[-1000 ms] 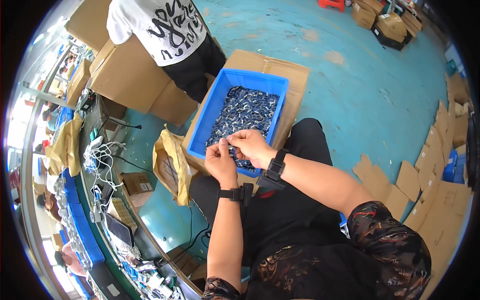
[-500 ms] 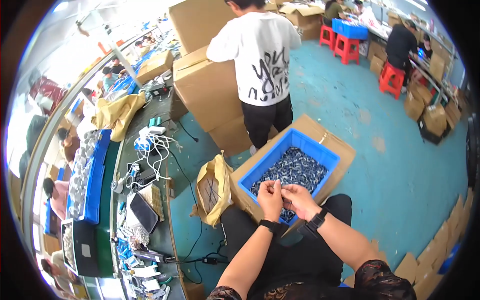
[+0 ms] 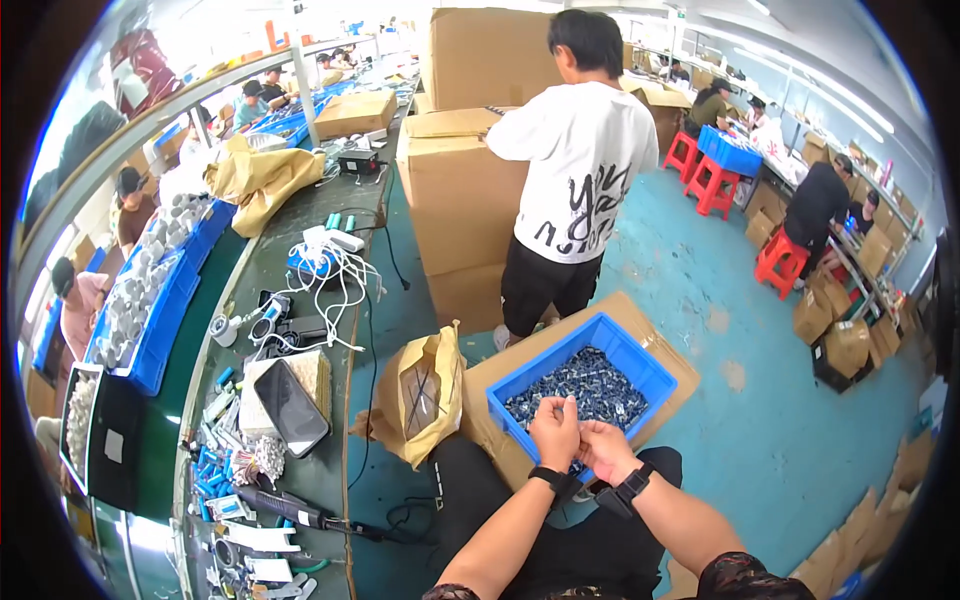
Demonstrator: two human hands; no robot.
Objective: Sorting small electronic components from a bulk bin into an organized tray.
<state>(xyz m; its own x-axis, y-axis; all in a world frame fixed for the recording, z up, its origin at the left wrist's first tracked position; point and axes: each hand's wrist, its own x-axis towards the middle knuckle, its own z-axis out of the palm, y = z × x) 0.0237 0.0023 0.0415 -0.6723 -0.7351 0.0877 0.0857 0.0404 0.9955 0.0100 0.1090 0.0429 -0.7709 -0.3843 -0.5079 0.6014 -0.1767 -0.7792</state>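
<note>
My left hand and my right hand meet over the near side of a blue plastic bin. The fingers of both are closed in a pinch; whatever lies between them is too small or hidden to name. A heap of small dark blue and silvery parts fills the bin's bottom. Beneath the bin is a cardboard box, in front of my knees. A dark band circles each wrist.
Left of my legs, an open yellow-brown sack holds thin dark rods. Beyond it runs a workbench with a phone, white cables and blue cylinders. A person in a white top stands by tall cartons. Red stools stand far right.
My view has tilted up and swung a little left, so the surroundings sit lower and farther right. My hands stay together over the bin, fingers still pinched.
</note>
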